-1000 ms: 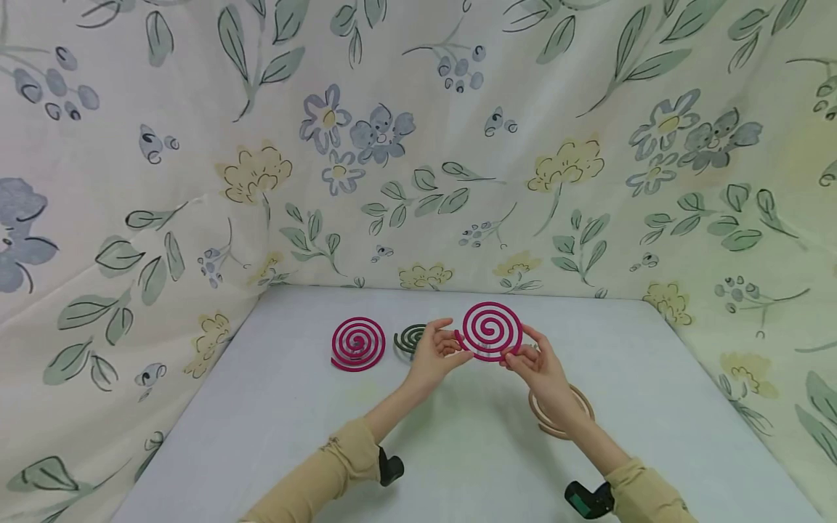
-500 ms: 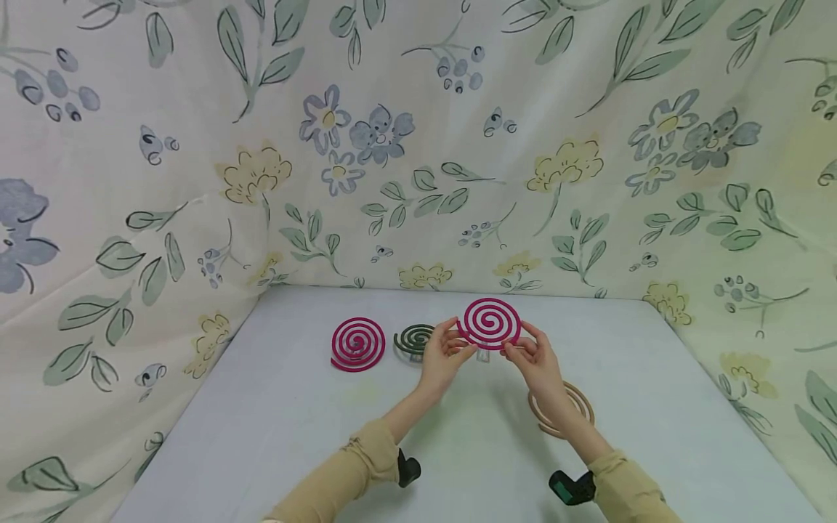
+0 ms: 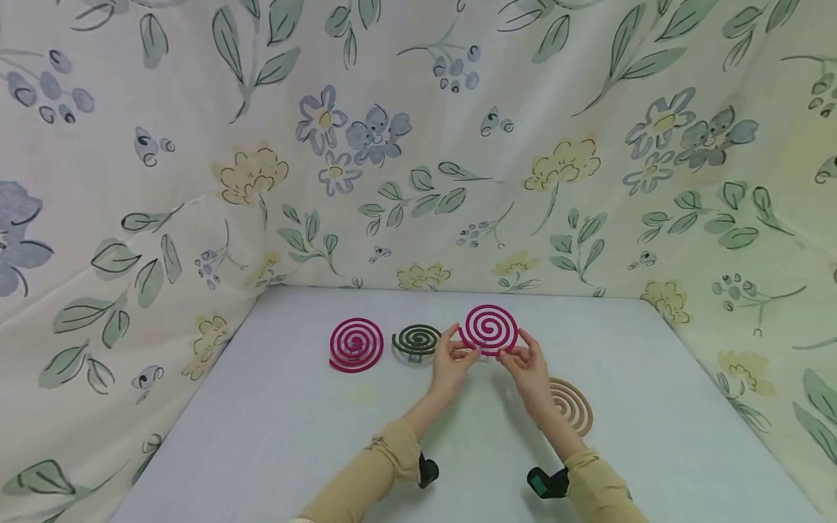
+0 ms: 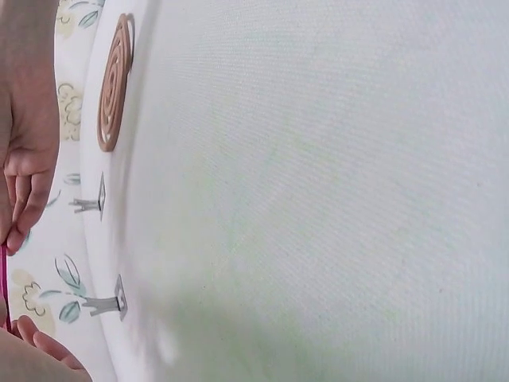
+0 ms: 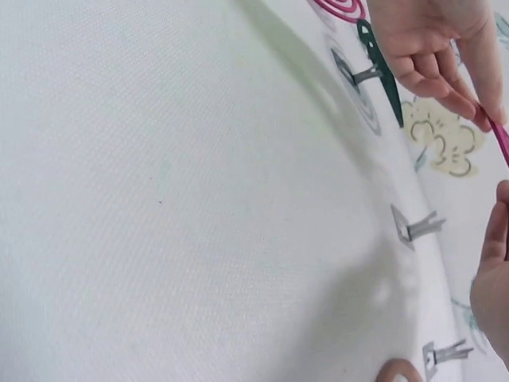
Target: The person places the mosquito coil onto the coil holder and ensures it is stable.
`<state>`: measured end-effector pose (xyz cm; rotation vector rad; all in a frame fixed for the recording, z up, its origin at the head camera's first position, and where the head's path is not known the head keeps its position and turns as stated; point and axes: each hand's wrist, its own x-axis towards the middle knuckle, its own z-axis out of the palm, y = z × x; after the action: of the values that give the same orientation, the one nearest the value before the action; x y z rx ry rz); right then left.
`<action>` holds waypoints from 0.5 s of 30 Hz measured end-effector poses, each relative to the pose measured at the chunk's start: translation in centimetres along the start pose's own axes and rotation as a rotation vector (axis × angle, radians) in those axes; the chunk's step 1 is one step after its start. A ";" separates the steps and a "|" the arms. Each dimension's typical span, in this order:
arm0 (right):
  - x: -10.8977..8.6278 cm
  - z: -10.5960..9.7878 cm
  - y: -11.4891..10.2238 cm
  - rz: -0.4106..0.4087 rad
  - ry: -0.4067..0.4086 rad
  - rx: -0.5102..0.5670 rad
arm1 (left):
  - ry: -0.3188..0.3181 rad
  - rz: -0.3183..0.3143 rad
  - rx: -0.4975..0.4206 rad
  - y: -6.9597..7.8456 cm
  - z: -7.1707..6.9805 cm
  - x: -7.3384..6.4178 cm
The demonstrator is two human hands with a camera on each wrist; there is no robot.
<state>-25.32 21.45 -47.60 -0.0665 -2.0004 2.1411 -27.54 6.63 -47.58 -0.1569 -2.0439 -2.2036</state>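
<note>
Raised over the far middle of the table, a pink mosquito coil faces the head camera. My left hand pinches its left edge between fingers and thumb. On the opposite edge, my right hand pinches it the same way. Edge-on, the coil shows as a thin pink strip between both hands in the right wrist view. Below it, a small metal stand stands upright on the table. Just left of my left hand, a dark green coil sits flat on its own metal stand.
Another pink coil is propped at the back left. A tan coil lies on the white table, partly behind my right forearm. Another metal stand stands farther right. Floral cloth hangs around the table.
Both hands keep the pink coil pinched between them; it tipped back, then faced the camera again slightly lower. My forearms have come closer together, uncovering more of the green and tan coils.
</note>
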 end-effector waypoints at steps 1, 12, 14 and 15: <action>0.0 0.1 0.3 -0.008 0.006 0.015 | 0.003 -0.003 0.013 -0.1 0.0 0.0; 0.2 0.2 2.9 -0.032 0.004 0.048 | -0.005 -0.055 -0.030 0.8 -0.8 -1.5; 0.1 0.1 3.2 -0.018 0.004 0.048 | 0.004 -0.067 -0.045 0.8 -0.7 -1.7; 0.1 0.1 3.3 -0.014 0.005 0.049 | 0.007 -0.068 -0.053 0.7 -0.5 -1.7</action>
<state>-25.80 21.17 -50.81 -0.0502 -1.9385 2.1779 -25.75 6.08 -47.17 -0.0860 -2.0173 -2.2951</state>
